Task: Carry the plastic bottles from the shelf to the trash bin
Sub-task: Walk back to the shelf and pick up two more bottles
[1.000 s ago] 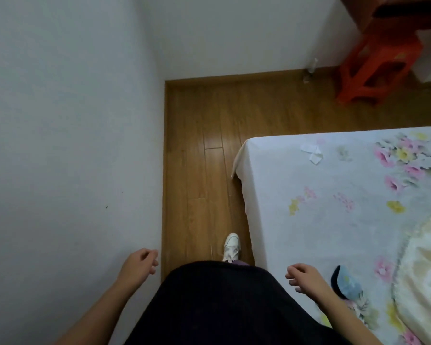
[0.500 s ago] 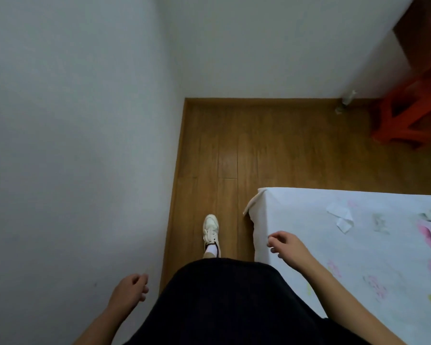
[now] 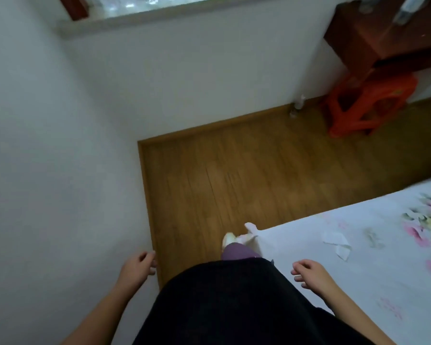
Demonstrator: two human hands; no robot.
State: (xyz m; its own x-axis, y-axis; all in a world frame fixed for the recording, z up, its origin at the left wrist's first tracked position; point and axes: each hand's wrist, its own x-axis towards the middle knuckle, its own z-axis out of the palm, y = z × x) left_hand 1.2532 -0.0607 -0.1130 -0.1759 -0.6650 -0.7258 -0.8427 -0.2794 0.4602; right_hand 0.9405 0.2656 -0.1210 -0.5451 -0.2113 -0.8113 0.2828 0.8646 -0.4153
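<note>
Both my hands hang empty at my sides. My left hand (image 3: 137, 268) is loosely curled close to the white wall. Fingers relaxed, my right hand (image 3: 309, 272) hovers over the corner of the bed. A red-brown wooden shelf unit (image 3: 373, 43) stands at the top right, and blurred clear plastic bottles (image 3: 406, 6) show on top of it. More clear shapes, too blurred to tell apart, line the window sill (image 3: 144, 11) at the top. A small clear bottle (image 3: 297, 105) stands on the floor against the wall. No trash bin is in view.
A bed with a white flowered sheet (image 3: 358, 245) fills the lower right, with crumpled tissue (image 3: 336, 241) on it. An orange plastic stool (image 3: 368, 105) sits under the shelf unit. White walls close in on the left and ahead. Wooden floor (image 3: 234, 175) lies between them.
I have stepped forward and the view has tilted up, bringing the window sill and the shelf top into sight. My right hand has dropped back and my left has swung forward.
</note>
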